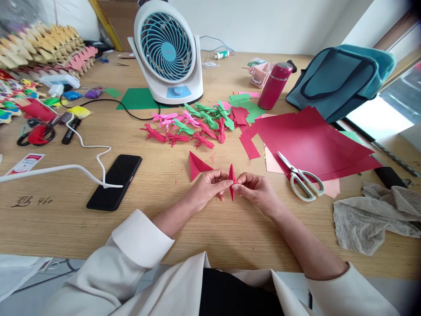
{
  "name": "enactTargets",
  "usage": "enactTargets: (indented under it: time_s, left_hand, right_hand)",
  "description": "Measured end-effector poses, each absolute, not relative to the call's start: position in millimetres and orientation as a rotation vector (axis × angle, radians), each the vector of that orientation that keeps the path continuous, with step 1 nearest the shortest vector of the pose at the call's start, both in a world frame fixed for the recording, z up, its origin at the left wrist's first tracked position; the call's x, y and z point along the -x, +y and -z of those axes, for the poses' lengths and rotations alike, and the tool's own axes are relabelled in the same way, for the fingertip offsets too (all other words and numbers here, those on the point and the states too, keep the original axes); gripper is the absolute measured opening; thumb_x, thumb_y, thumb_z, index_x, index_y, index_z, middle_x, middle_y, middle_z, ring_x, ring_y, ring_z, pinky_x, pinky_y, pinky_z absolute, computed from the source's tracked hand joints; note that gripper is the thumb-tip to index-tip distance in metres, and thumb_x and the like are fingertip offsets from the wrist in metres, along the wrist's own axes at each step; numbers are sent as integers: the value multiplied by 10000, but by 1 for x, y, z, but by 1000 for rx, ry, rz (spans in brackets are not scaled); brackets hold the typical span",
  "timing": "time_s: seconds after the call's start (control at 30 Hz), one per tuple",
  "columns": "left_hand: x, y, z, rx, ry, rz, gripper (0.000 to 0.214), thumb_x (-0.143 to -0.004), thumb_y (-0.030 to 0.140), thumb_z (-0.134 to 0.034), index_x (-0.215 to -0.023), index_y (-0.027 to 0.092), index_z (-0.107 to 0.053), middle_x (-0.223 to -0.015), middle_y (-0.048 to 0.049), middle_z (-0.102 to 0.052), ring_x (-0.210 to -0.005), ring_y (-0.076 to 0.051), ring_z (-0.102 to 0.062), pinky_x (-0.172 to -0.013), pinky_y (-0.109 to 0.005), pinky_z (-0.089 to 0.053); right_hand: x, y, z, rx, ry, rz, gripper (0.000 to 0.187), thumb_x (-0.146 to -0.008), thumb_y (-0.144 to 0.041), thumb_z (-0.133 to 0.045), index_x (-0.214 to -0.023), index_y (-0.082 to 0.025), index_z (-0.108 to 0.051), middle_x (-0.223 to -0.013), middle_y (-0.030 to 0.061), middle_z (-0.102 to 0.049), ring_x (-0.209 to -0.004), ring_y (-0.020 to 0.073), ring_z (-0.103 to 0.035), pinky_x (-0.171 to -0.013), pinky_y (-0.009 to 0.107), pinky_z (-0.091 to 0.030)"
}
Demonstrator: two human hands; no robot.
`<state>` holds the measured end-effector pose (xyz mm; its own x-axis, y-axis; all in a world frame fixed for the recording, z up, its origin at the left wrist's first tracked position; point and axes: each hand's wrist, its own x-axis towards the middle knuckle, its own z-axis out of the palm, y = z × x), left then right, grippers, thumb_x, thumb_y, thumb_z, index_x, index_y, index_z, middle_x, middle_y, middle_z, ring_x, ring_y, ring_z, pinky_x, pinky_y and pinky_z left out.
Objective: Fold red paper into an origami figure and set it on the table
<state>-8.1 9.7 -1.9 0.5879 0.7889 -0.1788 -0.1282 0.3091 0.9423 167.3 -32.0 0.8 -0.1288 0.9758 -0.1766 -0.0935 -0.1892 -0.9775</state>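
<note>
My left hand [208,188] and my right hand [255,189] meet over the wooden table [158,224], both pinched on a small folded red paper piece [232,174] that stands upright between the fingertips. A folded red paper triangle [196,166] lies on the table just beyond my left hand. Further back lies a heap of several finished paper figures [194,125] in red, pink and green.
Red paper sheets [312,140] and white-handled scissors [301,179] lie to the right, with a grey cloth [371,219] beyond. A black phone [115,181] with a white cable sits left. A desk fan [167,52], a red bottle [274,85] and a teal bag [342,79] stand behind.
</note>
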Motion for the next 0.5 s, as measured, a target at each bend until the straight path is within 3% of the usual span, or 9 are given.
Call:
enactTargets:
  time_s: [0.3,0.5]
  left_hand:
    - [6,7,-3,-1082,779,-807,402,-689,446,-821,-738,148,-555,-666,49,-537,-533,-44,-469,-441,-147,-458]
    - [8,10,2,-1344,825,-749,327,-734,414,-783,-818,135,-635,-676,29,-593,-517,-60,-508,-457,-177,-460]
  right_hand:
    - [-172,-32,1,1167,-1343,-1466,348,-805,-504,-724,-760,-177,-613,-663,-15,-577,-615,111,-488,-614,261,-398]
    - [-166,-39,4,1290,-1509,-1194,215,-874,-331,-619,-721,-187,-576,-655,-25,-523,-581,107,-413,-547,254,-325]
